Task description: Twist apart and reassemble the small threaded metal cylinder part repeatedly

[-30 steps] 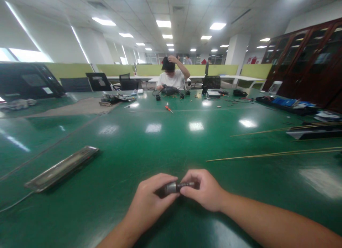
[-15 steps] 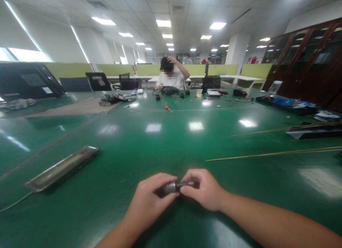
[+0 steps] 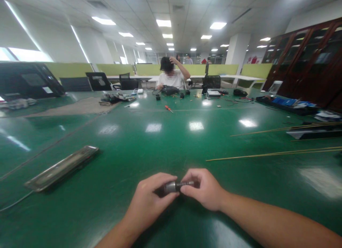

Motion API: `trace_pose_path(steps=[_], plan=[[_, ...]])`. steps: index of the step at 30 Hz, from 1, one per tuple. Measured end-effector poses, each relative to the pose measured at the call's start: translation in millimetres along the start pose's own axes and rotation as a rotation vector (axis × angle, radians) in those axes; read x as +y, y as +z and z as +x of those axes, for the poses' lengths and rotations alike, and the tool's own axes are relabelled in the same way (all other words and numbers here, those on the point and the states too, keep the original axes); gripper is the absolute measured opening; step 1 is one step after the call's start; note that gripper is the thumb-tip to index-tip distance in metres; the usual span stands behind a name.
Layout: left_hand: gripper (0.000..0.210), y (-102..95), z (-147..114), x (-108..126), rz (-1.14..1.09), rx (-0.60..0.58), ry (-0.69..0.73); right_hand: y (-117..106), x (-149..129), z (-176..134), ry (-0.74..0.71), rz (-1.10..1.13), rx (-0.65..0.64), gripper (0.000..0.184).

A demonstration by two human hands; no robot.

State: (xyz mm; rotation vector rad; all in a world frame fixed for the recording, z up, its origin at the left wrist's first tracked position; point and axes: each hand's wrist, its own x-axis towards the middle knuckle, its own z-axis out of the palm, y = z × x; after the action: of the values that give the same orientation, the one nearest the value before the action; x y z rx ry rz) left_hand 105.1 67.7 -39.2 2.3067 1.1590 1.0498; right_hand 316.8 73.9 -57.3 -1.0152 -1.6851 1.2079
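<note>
Small metal part [image 3: 171, 186] was held kinda sideways by left hand [image 3: 149, 196] and right hand [image 3: 207, 191], orange screwdriver [image 3: 168, 108] seen way across green table [image 3: 144, 148].

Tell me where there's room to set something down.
Bare tabletop lies between the corded panel and left hand, and from the orange screwdriver down to right hand. Crowded: the far side, before the seated person, and the right, with thin rods.

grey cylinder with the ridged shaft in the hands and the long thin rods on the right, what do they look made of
Grey cylindrical piece with dark ridged shaft: probably satin metal, given the soft bright band along its body; blur leaves the shaft's material open. Long thin straw-yellow rods: perhaps bamboo or brass; colour and straightness fit either, and their finish is too fine to tell.
</note>
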Motion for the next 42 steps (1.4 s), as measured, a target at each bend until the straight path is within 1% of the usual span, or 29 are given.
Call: trace_pose_path(steps=[18, 28, 42], plan=[[0.022, -1.2, 0.8, 0.9, 0.028, 0.017, 0.02, -0.8, 1.6, -0.6, 0.003, 0.044, -0.006, 0.017], [0.023, -3.4, 1.7, 4.4, 0.053, 0.059, 0.051, 0.2, 3.5, 0.6, 0.023, 0.088, -0.006, 0.016], [0.02, -4.2, 2.9, 5.8, 0.05, 0.053, 0.049, 0.2, 3.5, 0.8, 0.034, 0.11, -0.015, 0.016]])
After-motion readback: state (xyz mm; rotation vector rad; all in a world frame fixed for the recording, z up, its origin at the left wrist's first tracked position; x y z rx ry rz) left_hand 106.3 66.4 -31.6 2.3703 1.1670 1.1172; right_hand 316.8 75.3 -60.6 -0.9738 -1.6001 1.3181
